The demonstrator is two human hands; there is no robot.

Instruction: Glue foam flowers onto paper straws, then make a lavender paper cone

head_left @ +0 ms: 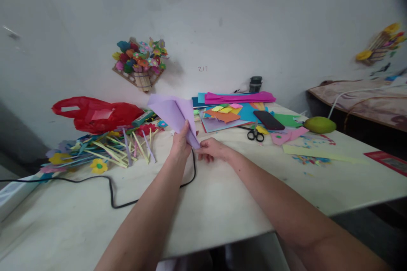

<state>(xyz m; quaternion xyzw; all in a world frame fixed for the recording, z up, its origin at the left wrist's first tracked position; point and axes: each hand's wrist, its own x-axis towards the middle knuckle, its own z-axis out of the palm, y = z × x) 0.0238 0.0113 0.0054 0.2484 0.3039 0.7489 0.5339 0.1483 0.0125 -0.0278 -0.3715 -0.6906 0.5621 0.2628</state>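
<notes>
A lilac sheet of craft paper [173, 112], rolled into a cone shape, is held up above the middle of the table. My left hand [182, 140] is closed around its lower part, thumb on the near side. At the cone's narrow lower tip, my right hand [210, 149] pinches the paper between thumb and fingers. The wide end points up and to the left. A black cable [194, 169] runs along the table just beneath my hands.
Left, a red plastic bag [92, 112] lies behind paper flowers and strips [111, 152]. Coloured sheets [248, 112], black-handled scissors [255, 135], a phone [269, 120], a green-yellow mango-like fruit [320, 125] and paper scraps [311, 160] are to the right. A flower decoration [141, 61] hangs on the wall.
</notes>
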